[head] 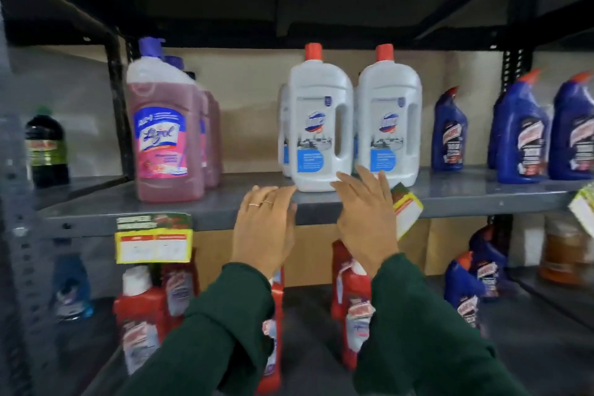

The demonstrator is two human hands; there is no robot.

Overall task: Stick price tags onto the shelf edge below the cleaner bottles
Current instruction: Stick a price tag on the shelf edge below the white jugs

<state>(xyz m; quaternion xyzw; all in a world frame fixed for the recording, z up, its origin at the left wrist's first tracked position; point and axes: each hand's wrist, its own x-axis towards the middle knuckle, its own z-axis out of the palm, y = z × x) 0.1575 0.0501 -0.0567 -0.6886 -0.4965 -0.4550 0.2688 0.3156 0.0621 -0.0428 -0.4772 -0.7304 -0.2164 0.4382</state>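
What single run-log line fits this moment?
left hand: on shelf edge | right hand: holding tag | one tag stuck

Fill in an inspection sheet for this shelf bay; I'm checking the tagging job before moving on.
Surface: grey metal shelf edge, bare under the white bottles.
Job's things: one price tag stuck below the pink cleaner bottles; a second tag tilted beside the right hand, below the white bottles; a third tag at the right margin.
Clutter: nothing seen.
Grippers: left hand and right hand at the shelf edge, fingers spread; whether the right hand holds the tag cannot be told.
Cables: nothing seen.
Surroundings: blue bottles to the right, red bottles on the lower shelf.
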